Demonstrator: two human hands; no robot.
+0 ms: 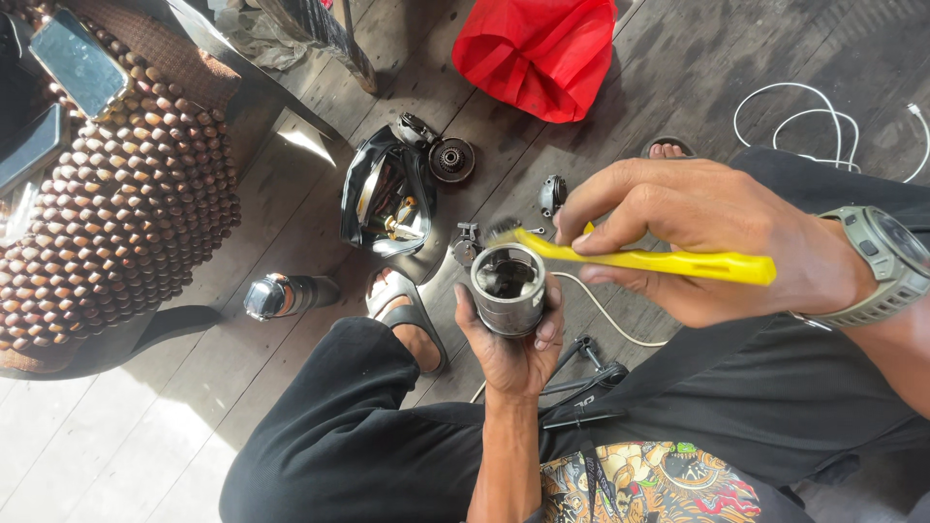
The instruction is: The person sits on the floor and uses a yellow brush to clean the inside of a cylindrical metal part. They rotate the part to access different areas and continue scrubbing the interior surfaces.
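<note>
- Right now, the left hand cups a short metal cylinder from below, fingers wrapped around its wall, open mouth facing up, near the centre of the view.
- At three o'clock from the cylinder, the right hand pinches a yellow-handled brush; its dark bristles sit on the cylinder's rim at about twelve o'clock.
- By my reading, the step in hand is scrubbing the rim and bore; the next move calls for keeping the cylinder steady while the bristles work around and down inside.
- Counted: one cylinder, one brush, one grey wristwatch on the right wrist.
- At ten o'clock lies one open black pouch with small parts inside, one round gear piece beside it.
- At twelve o'clock, one red bag; at two o'clock, one white cable.
- At nine o'clock, one dark bottle lies on the wooden floor; two sandalled feet show.
</note>
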